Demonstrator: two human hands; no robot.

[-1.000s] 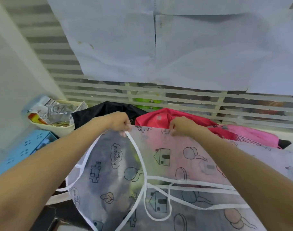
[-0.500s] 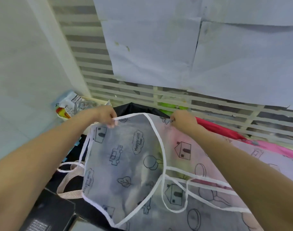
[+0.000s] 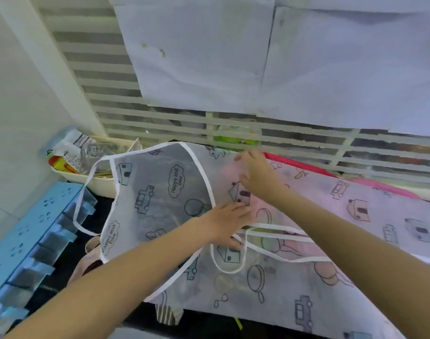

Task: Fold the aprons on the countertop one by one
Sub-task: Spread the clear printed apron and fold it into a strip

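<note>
A sheer white apron (image 3: pixel 160 192), printed with houses, cars and the words "Happy and free" and edged in white binding, lies spread over a heap of other cloth on the dark worktop (image 3: pixel 209 324), its bib folded over towards the left. The person's left hand (image 3: pixel 229 220) rests flat on the apron near its middle, fingers (image 3: pixel 243 209) straight and pressing the fabric where the white ties (image 3: pixel 277 228) cross. The right hand (image 3: pixel 256 176) hovers just beyond it, over the far part of the apron, fingers loosely spread and holding nothing. A pink apron (image 3: pixel 299 165) shows from under the far edge, beside a slatted white window grille (image 3: pixel 160 123) hung with sheets of paper (image 3: pixel 209 57). To the left sit a cream tub (image 3: pixel 96 182) full of packets and a pale blue plastic rack (image 3: pixel 33 236).
</note>
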